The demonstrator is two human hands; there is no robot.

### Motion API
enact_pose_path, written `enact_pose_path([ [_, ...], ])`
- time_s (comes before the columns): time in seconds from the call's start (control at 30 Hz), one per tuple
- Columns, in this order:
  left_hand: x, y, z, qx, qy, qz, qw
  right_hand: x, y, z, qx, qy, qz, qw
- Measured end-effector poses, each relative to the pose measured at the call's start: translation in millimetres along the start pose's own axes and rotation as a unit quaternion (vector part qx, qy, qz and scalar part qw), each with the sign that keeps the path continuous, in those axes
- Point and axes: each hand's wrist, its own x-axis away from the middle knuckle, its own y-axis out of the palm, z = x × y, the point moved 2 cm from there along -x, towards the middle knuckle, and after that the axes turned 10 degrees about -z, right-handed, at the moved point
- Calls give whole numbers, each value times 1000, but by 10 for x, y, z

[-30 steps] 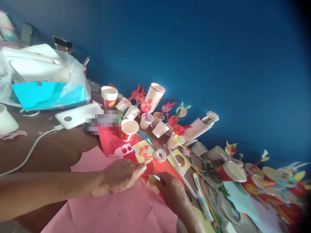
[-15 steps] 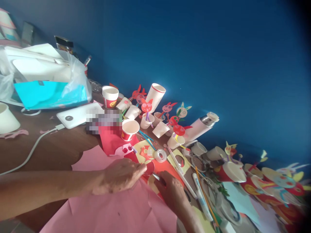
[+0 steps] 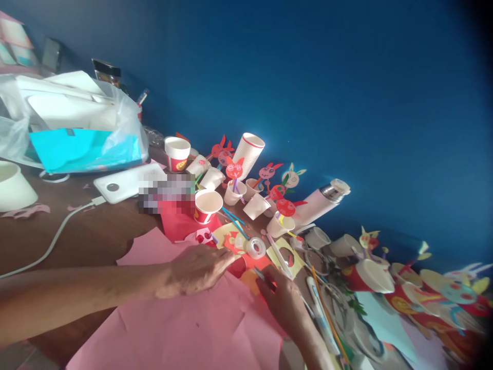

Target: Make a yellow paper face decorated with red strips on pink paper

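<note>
My left hand [image 3: 196, 270] reaches in from the left over the large pink paper sheet [image 3: 181, 329], its fingers pressed together at the edge of a red paper piece [image 3: 238, 266]. To its right, my right hand [image 3: 281, 295] is closed around a pair of scissors [image 3: 260, 275]; a silver blade and part of a dark handle show. The blade points toward the red piece, with a gap between them. An orange paper piece [image 3: 251, 281] lies just below the blade. Beyond the fingertips stands a roll of clear tape [image 3: 256, 247], on top of cut paper scraps.
Paper cups with rabbit-faced paper figures [image 3: 234, 169] stand along the wall. A pink thermos [image 3: 319, 205] leans near them. On the left are a plastic bag [image 3: 127, 123] and a white power bank [image 3: 119, 186] with a cable. Pens and more decorated cups [image 3: 370, 275] lie right.
My right hand with the scissors has shifted slightly right, away from my left hand. The blade has come apart from the red paper piece. The view has shifted a little.
</note>
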Motion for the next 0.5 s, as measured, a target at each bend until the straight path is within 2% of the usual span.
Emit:
enact_pose_path([
  [0.07,-50,-21,-14,-18,-1,-4,1000,6,-112,74,-20,12,28,999],
  [0.17,-139,14,-67,-74,-29,-22,997,34,-279,130,-81,13,111,990],
  [0.23,-199,58,-119,-100,-53,-23,993,71,-331,83,-123,-9,163,979],
  [0.3,-253,90,-166,-105,-72,-10,992,114,-300,-36,-155,-39,181,970],
  [0.37,-294,103,-192,-96,-81,4,992,141,-187,-201,-185,-64,151,969],
  [0.5,-330,69,-180,-99,-69,5,993,130,118,-496,-235,-96,43,966],
])
